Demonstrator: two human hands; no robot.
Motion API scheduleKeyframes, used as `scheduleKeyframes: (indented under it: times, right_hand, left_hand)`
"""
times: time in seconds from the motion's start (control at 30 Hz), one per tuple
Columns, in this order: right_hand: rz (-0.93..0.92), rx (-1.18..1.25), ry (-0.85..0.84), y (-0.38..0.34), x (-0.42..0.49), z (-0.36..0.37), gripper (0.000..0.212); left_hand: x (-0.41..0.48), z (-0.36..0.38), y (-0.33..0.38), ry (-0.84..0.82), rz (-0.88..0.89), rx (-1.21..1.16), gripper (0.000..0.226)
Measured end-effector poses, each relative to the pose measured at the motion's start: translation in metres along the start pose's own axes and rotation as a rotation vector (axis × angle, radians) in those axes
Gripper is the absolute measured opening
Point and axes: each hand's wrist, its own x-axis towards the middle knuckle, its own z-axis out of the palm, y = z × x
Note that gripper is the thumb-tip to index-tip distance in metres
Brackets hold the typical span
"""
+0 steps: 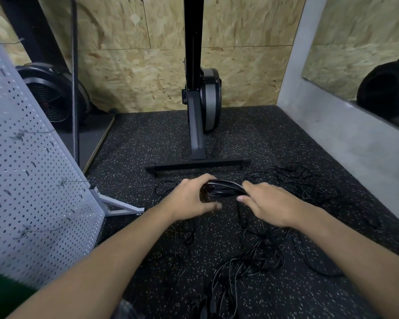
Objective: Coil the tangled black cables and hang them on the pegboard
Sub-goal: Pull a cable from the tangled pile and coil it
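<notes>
A grey pegboard [32, 169] stands tilted at the far left, with thin wire hooks [72, 180] sticking out of it. Just right of it, above the speckled floor [136, 143], the left hand [189, 199] grips the left end of a black coil [224, 188]: its fingers [203, 180] curl over the top and the thumb is spread below. The right hand [267, 203] holds the coil's other end with its fingers [251, 187] wrapped round it. Behind the coil stands an upright machine [200, 100]. Loose cables [251, 263] lie tangled on the floor beneath and to the right of the hands.
</notes>
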Motion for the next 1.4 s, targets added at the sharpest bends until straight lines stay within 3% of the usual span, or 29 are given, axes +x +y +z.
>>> scheduleKeyframes:
  times: [0.13, 0.47, 0.67, 0.8, 0.97, 1.07, 1.2, 1.27, 1.4]
  right_hand:
    - [0.119, 0.216, 0.082, 0.015, 0.002, -0.002, 0.034]
    - [0.17, 0.491, 0.149, -0.02, 0.011, 0.02, 0.028]
    - [0.212, 0.696, 0.133, -0.027, 0.014, 0.027, 0.026]
    - [0.188, 0.702, 0.077, -0.032, 0.016, 0.031, 0.025]
    - [0.2, 0.644, 0.149, -0.028, 0.015, 0.024, 0.027]
    - [0.199, 0.766, 0.23, -0.022, 0.018, 0.017, 0.028]
    - [0.12, 1.199, 0.237, -0.019, 0.018, 0.011, 0.031]
    - [0.083, 1.248, 0.259, -0.018, 0.015, 0.008, 0.029]
    - [0.207, 0.995, 0.352, -0.003, 0.013, 0.005, 0.023]
  left_hand:
    - [-0.003, -0.001, -0.012, 0.073, -0.145, -0.219, 0.018]
    - [0.003, 0.01, 0.041, 0.3, -0.448, -1.006, 0.036]
    - [0.009, 0.017, 0.045, 0.329, -0.488, -1.184, 0.039]
    - [0.012, 0.019, 0.043, 0.311, -0.506, -1.222, 0.035]
    - [0.014, 0.018, 0.034, 0.236, -0.433, -1.068, 0.024]
    - [0.011, 0.02, 0.022, 0.018, -0.38, -0.95, 0.031]
    - [-0.002, 0.029, 0.014, -0.367, -0.159, -0.345, 0.037]
    - [-0.007, 0.028, 0.014, -0.4, -0.146, -0.221, 0.038]
    - [-0.005, 0.025, 0.003, -0.319, -0.088, -0.073, 0.03]
